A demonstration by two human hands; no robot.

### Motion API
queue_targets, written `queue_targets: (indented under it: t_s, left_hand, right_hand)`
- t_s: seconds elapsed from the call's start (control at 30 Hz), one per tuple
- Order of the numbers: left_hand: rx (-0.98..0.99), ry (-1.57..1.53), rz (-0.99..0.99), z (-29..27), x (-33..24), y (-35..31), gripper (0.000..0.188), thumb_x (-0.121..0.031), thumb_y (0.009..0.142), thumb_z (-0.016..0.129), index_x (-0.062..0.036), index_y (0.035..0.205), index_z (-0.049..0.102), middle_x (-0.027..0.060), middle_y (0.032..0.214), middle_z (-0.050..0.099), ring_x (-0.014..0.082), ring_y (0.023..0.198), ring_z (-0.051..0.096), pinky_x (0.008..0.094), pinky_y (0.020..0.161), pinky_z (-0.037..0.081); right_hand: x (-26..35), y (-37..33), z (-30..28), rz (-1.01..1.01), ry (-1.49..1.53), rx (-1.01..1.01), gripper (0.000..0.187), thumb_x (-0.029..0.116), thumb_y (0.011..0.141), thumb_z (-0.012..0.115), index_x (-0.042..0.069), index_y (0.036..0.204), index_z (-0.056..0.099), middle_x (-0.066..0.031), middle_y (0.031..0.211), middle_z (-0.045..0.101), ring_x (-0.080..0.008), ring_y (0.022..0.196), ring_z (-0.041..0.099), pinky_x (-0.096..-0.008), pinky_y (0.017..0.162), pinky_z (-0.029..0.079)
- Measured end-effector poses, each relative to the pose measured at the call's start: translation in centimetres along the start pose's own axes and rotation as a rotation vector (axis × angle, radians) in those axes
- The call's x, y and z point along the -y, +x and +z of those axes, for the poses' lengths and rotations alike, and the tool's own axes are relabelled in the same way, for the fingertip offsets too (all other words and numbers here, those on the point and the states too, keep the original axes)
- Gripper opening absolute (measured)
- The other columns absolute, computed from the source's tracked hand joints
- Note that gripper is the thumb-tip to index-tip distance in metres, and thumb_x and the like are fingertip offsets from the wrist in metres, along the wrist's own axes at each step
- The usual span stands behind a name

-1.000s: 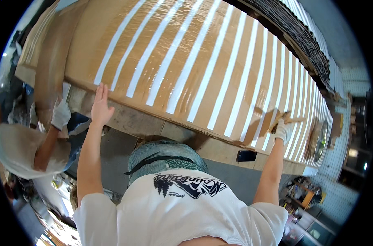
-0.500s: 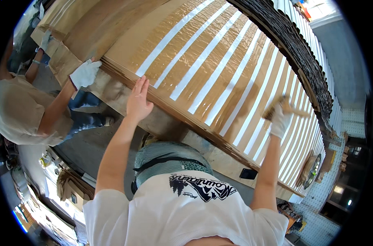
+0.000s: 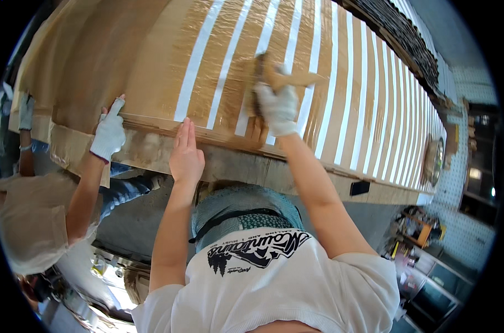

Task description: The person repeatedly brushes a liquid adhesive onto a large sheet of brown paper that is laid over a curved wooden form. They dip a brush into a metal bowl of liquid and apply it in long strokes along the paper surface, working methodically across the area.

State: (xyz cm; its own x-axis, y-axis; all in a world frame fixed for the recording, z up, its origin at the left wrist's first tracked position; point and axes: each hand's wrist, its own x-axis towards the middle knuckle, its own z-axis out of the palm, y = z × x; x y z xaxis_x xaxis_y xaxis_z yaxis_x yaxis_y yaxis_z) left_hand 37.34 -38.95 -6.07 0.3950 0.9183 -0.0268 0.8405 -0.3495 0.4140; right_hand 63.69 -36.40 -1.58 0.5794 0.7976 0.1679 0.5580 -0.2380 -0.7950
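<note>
My left hand (image 3: 186,158) is bare, with its fingers stretched out and resting on the near edge of the brown sheet (image 3: 158,66), close to the lower end of a white stripe (image 3: 199,61). In a white glove, my right hand (image 3: 278,108) is closed around a wide brush (image 3: 258,83) with a wooden handle. Its bristles, smeared by motion, are on the glossy wet-looking part of the sheet. White stripes run across the sheet from near to far. Under it, the edges of more stacked brown layers show along the near side.
A co-worker stands at the left, one gloved hand (image 3: 109,133) at the sheet's near edge. A metal bowl (image 3: 434,160) sits at the right end, and a black phone-like object (image 3: 360,188) lies on the table's near edge. Dark ridged material (image 3: 382,30) lines the far side.
My right hand has swept the brush leftward across the stripes, from the right part of the sheet. My left hand stays at the near edge. The whole view has turned somewhat.
</note>
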Motion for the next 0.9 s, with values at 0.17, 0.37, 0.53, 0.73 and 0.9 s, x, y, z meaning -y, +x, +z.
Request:
queue_targets:
  t_s: [0.17, 0.37, 0.53, 0.73, 0.9]
  left_hand:
    - [-0.04, -0.076, 0.079, 0.0, 1.1, -0.2, 0.072, -0.002, 0.078, 0.054, -0.004, 0.149, 0.041, 0.0041, 0.159, 0.036, 0.0251, 0.143, 0.039, 0.0342, 0.111, 0.043]
    - [-0.159, -0.19, 0.216, 0.1, 0.9, -0.3, 0.06, 0.001, 0.078, 0.054, -0.0005, 0.138, 0.053, 0.0117, 0.145, 0.049, 0.0324, 0.13, 0.05, 0.0417, 0.106, 0.044]
    - [-0.166, -0.224, 0.154, 1.7, -2.3, 1.0, 0.053, 0.004, 0.078, 0.055, 0.0018, 0.131, 0.056, 0.0138, 0.138, 0.053, 0.0341, 0.124, 0.052, 0.0422, 0.103, 0.045]
    - [-0.166, 0.034, 0.277, 3.2, -1.1, 1.4, 0.051, 0.002, 0.08, 0.056, 0.0017, 0.131, 0.057, 0.0139, 0.14, 0.053, 0.0325, 0.126, 0.052, 0.0402, 0.103, 0.046]
    - [-0.15, 0.062, 0.251, 3.4, -1.6, 0.7, 0.056, 0.003, 0.079, 0.054, 0.0012, 0.135, 0.054, 0.0143, 0.141, 0.053, 0.0338, 0.129, 0.05, 0.0412, 0.109, 0.042]
  right_hand:
    - [-11.5, -3.1, -13.7, 0.26, 0.11, -0.221, 0.051, 0.022, 0.092, 0.065, 0.002, 0.137, 0.05, -0.0151, 0.125, 0.063, -0.0272, 0.111, 0.062, -0.0365, 0.1, 0.048]
    - [-8.5, -2.6, -14.2, 0.285, -0.184, -0.377, 0.053, 0.019, 0.091, 0.065, 0.005, 0.139, 0.049, -0.0192, 0.121, 0.065, -0.0319, 0.111, 0.063, -0.0395, 0.096, 0.05]
    - [2.6, -3.1, 1.0, 0.108, -0.123, -0.039, 0.04, 0.027, 0.087, 0.065, 0.004, 0.118, 0.056, -0.0202, 0.098, 0.068, -0.037, 0.09, 0.068, -0.0463, 0.076, 0.055]
    - [2.7, -4.6, 2.9, 0.146, -0.217, 0.111, 0.038, 0.04, 0.089, 0.063, 0.007, 0.106, 0.069, -0.0211, 0.092, 0.07, -0.0382, 0.083, 0.07, -0.0451, 0.074, 0.057]
    - [-8.6, -6.1, -9.0, -0.075, -0.3, -0.242, 0.047, 0.021, 0.088, 0.068, 0.004, 0.13, 0.059, -0.0205, 0.123, 0.065, -0.034, 0.108, 0.065, -0.0403, 0.095, 0.05]
